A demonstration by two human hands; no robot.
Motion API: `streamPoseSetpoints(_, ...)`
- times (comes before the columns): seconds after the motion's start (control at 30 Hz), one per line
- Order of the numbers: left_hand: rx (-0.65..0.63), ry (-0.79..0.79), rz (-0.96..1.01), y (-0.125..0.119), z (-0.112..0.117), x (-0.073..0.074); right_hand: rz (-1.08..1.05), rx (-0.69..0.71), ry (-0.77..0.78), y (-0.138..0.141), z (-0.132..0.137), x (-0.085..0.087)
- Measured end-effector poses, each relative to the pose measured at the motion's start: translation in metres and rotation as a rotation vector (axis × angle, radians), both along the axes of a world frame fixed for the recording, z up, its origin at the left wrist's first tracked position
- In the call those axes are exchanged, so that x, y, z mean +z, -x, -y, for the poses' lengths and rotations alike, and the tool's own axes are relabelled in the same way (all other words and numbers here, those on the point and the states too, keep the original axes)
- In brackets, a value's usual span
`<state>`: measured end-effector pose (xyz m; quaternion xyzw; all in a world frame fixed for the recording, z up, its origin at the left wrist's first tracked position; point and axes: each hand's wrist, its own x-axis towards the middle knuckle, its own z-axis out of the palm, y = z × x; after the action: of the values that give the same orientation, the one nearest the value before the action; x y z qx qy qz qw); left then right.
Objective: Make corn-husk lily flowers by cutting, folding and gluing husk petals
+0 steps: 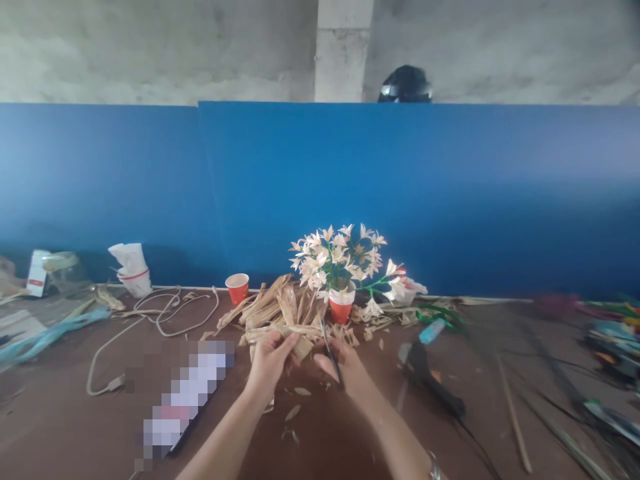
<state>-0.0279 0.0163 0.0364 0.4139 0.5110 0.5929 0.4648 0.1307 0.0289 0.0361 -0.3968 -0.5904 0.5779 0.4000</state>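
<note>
My left hand (270, 363) is closed on a piece of dried tan husk (301, 347) held above the brown table (75, 413). My right hand (345, 367) is closed on a thin dark tool, likely scissors (330, 352), whose tip points up at the husk. Just beyond both hands lies a pile of dried husk strips (280, 307). Behind it a red paper cup (341, 308) holds a bunch of cream handmade flowers (340, 257) on green stems. Small husk trimmings (295, 412) lie under my hands.
A second red cup (237, 288) stands left of the pile, with a white cable (165, 320) looping beside it. A black glue gun (430, 377) lies right of my hands. White cups (133, 272) stand far left. A blue partition (400, 200) backs the table.
</note>
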Motion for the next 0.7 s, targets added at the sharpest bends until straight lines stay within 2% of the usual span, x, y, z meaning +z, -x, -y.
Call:
streamPoseSetpoints(0.1,0.135,-0.046,0.103,0.003,-0.001,0.004,0.057,0.151,0.085,-0.003,0.008,0.012)
streamPoseSetpoints(0.2,0.198,-0.075,0.148,0.002,-0.001,0.006,0.105,0.245,0.134,-0.001,0.013,0.014)
streamPoseSetpoints(0.47,0.198,-0.046,0.149,-0.007,0.0,-0.001,-0.013,0.248,0.08,0.008,0.013,0.003)
streamPoseSetpoints(0.7,0.213,-0.039,0.198,-0.009,0.002,0.001,0.037,0.268,0.068,0.006,0.011,-0.004)
